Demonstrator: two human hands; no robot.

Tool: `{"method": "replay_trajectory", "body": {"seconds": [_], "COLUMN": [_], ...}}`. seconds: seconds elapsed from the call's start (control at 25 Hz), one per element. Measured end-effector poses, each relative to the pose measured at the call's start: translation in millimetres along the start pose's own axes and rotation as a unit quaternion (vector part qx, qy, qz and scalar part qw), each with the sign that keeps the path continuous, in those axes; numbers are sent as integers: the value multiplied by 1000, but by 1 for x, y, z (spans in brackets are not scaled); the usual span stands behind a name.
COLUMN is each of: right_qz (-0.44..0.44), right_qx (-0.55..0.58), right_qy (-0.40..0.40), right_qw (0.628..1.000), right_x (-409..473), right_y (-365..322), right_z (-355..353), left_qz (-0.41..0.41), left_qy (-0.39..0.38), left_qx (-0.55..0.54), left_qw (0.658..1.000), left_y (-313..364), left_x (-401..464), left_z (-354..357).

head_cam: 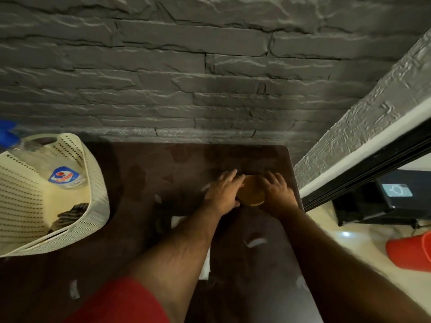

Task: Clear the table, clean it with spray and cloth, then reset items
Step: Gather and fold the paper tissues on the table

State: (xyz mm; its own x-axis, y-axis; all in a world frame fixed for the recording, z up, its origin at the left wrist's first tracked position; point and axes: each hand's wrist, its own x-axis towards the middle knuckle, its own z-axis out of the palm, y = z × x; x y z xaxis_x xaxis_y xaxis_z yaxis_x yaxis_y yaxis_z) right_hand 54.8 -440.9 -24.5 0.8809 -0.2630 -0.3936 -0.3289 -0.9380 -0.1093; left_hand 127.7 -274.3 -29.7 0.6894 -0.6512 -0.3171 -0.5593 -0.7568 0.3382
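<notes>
A round brown wooden object lies on the dark brown table near its far right corner. My left hand holds its left side, fingers stretched along the edge and thumb tucked beneath. My right hand rests against its right side with fingers spread. A cream perforated basket stands on the table's left part. Inside it lie a clear spray bottle with a blue label and a dark striped cloth.
A dark stone wall runs along the table's far edge. A white paper lies under my left forearm. Right of the table are a black sliding frame, a black box and a red bucket on the pale floor.
</notes>
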Motion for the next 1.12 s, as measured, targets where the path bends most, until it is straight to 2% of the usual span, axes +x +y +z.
{"method": "replay_trajectory", "body": {"seconds": [0.32,0.44,0.56,0.64,0.88,1.0,1.04,1.12], "right_qz": [-69,-96,-108,-121,-104,-19,36,120], "right_qx": [55,88,43,29,84,168,194,232], "right_qy": [21,66,54,63,50,114,122,101], "right_qw": [996,989,992,990,990,979,973,960], "right_x": [6,8,9,12,18,-4,-16,-42], "right_y": [-7,-43,-95,-127,-156,-141,-136,-130], "right_z": [4,-2,-1,7,23,30,35,53], "left_qz": [-13,-51,-124,-154,-157,-229,-256,-295], "left_qy": [29,44,40,63,149,241,249,218], "left_qx": [-30,-83,-112,-117,-115,-116,-111,-118], "left_qw": [999,994,985,979,969,936,927,923], "left_y": [-21,-48,-90,-124,-168,-167,-162,-142], "left_x": [-4,-21,-42,-58,-88,-116,-126,-144], "left_z": [-2,-8,-12,-16,-6,19,27,39]}}
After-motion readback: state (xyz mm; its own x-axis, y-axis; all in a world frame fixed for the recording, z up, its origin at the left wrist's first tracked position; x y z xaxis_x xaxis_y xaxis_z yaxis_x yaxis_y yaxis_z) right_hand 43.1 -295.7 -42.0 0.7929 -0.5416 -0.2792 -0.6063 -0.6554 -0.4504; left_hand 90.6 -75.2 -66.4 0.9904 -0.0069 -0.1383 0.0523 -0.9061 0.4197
